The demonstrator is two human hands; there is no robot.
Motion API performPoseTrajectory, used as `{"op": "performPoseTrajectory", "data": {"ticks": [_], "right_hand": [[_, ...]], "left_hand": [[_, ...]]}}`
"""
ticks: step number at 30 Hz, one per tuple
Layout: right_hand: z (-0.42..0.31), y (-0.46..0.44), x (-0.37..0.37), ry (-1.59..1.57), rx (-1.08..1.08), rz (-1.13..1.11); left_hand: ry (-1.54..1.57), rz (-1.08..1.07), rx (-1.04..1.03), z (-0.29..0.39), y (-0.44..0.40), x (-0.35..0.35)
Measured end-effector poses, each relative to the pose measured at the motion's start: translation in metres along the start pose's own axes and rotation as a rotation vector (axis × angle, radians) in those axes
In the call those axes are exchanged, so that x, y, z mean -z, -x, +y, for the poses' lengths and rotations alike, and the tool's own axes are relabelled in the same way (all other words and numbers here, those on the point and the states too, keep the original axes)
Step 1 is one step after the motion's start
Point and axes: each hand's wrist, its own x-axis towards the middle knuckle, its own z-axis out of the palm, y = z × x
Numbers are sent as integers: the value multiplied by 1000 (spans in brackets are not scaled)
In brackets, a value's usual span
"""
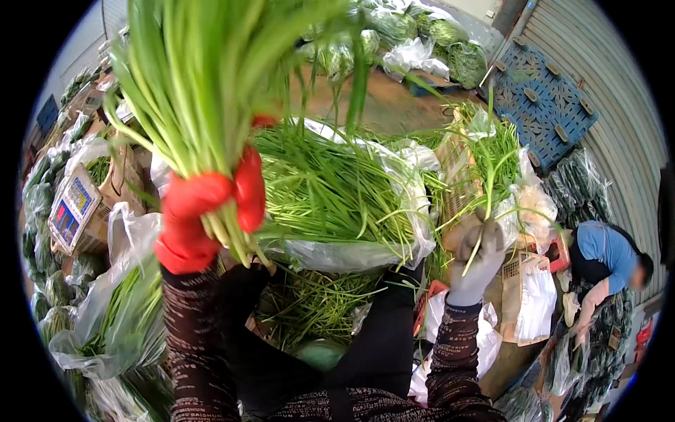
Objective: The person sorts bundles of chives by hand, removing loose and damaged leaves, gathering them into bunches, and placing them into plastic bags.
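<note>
- The red-gloved left hand point(204, 207) is closed tightly around a bunch of green stalks point(200, 98), and it is lifted in front of the person, on the left side.
- The grey-gloved right hand point(481, 246) is lower, well apart from it, with fingers bent and pinching, as it seems to me, a single stalk point(495, 169).
- The bunch has its long axis nearly upright as I see it: the pale ends come out below the fist, pointing down and a little to the right, and the leaves spread upward, past the upper edge of the view. No tie is visible on it.
- As for progress, I would judge that this one bunch is gathered, while very much remains loose.
- Just beyond the hands, a large heap of stalks point(330, 190) lies within a plastic liner point(337, 254), mostly lengthwise across.
- Between the legs, scattered stalks point(320, 309) lie in many directions.
- Near the right hand, a basket point(453, 193) leans beside more greens.
- Farther, wrapped greens point(450, 32) are piled, and a co-worker point(605, 257) bends at the right.
</note>
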Motion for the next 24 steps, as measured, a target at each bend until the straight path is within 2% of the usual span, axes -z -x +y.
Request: {"op": "performPoseTrajectory", "data": {"ticks": [2,3,9,11,13,15,16,17,18,20,21,22,24], "right_hand": [[18,11,6,-81,-139,-3],[17,19,3,-32,-171,8],[52,43,5,-146,-312,66],[59,46,8,-179,-320,22],[62,52,6,-157,-355,34],[68,58,-3,-48,-378,74],[75,66,-6,-14,-358,73],[87,74,2,60,-389,1],[102,82,11,137,-419,-68],[131,106,18,91,-583,-103],[121,113,9,46,-692,-98],[129,122,10,122,-726,-144],[152,138,16,135,-605,-221]], "left_hand": [[15,-194,-117,25,-29,-4],[71,-366,-134,37,-44,3],[357,-779,-199,78,-133,22],[263,-945,-62,74,-138,23],[152,-525,55,45,-105,31],[-196,168,50,-65,-54,206],[148,99,429,-70,-39,55],[207,178,740,-91,-2,49],[137,232,797,-131,40,51],[515,243,935,-179,104,48],[593,386,958,-200,130,49],[524,402,936,-212,149,50],[550,367,934,-200,153,34]]}}
